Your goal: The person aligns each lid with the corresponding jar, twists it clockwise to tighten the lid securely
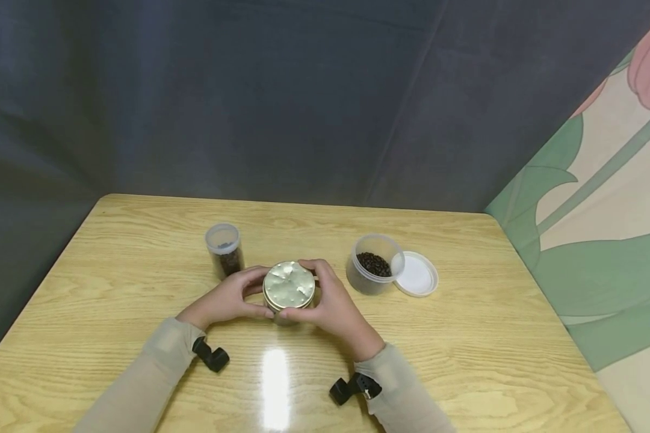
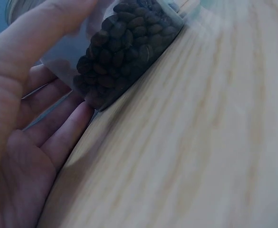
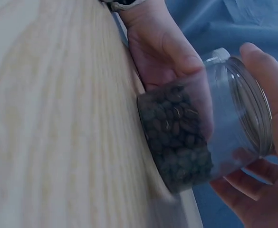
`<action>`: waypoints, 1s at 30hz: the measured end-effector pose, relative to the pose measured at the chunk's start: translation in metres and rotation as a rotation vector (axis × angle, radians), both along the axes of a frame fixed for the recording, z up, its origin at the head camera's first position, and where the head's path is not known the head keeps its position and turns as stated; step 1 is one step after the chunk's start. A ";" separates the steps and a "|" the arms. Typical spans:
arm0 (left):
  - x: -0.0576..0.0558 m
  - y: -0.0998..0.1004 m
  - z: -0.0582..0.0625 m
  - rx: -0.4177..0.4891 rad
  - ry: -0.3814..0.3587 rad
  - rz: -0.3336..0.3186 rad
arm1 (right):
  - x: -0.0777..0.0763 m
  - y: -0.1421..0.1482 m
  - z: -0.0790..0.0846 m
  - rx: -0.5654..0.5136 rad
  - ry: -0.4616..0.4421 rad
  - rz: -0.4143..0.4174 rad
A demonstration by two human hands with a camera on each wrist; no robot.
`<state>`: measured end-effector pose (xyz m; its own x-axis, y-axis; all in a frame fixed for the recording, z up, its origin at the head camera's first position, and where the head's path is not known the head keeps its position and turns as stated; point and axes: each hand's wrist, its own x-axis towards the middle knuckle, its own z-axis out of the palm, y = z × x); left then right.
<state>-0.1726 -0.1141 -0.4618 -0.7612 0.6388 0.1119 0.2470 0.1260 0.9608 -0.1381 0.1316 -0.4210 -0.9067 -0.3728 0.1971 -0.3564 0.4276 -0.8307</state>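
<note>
A clear jar (image 3: 177, 137) of dark coffee beans, topped by a dented gold lid (image 1: 289, 284), stands on the table between both hands. My left hand (image 1: 235, 299) holds the jar from the left, thumb in front and fingers behind. From the right, my right hand (image 1: 333, 305) grips around the lid's edge, its thumb at the front and fingertips at the back. In the left wrist view, beans (image 2: 124, 52) fill the lower part of the jar close to the left fingers.
Behind my left hand stands a narrow clear canister (image 1: 224, 249) with dark contents. To the right is an uncovered plastic tub (image 1: 364, 282) of coffee beans, with a white lid (image 1: 416, 275) lying beside it. A wooden table (image 1: 493, 337) bears everything; a dark curtain (image 1: 281, 108) hangs behind.
</note>
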 end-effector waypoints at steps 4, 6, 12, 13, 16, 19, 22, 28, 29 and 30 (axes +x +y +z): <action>-0.001 0.000 -0.001 0.006 0.006 0.000 | 0.002 -0.003 0.002 0.025 -0.005 -0.028; -0.001 0.000 -0.002 0.009 0.003 0.000 | 0.001 -0.001 0.004 0.034 -0.015 -0.011; -0.001 0.000 -0.004 0.014 -0.006 -0.002 | -0.005 0.013 0.006 -0.021 -0.064 0.131; -0.001 0.000 -0.004 0.014 -0.008 -0.002 | -0.007 0.016 0.005 -0.035 -0.067 0.160; -0.001 -0.001 -0.004 0.010 -0.013 -0.004 | -0.010 0.023 0.002 -0.048 -0.062 0.226; -0.001 -0.001 -0.003 0.011 -0.023 -0.008 | -0.012 0.027 0.000 -0.058 -0.062 0.267; -0.001 -0.001 -0.002 0.010 -0.028 -0.009 | -0.012 0.028 -0.001 -0.070 -0.072 0.283; 0.000 -0.001 -0.003 0.006 -0.026 0.000 | -0.012 0.026 0.000 -0.094 -0.071 0.277; 0.000 -0.001 -0.003 0.005 -0.024 0.000 | -0.012 0.026 0.000 -0.098 -0.071 0.273; 0.000 -0.001 -0.003 0.002 -0.021 0.002 | -0.012 0.026 0.000 -0.102 -0.070 0.267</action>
<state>-0.1728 -0.1148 -0.4651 -0.7646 0.6371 0.0973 0.2268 0.1246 0.9659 -0.1501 0.1572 -0.4214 -0.7918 -0.5816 0.1863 -0.3855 0.2394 -0.8911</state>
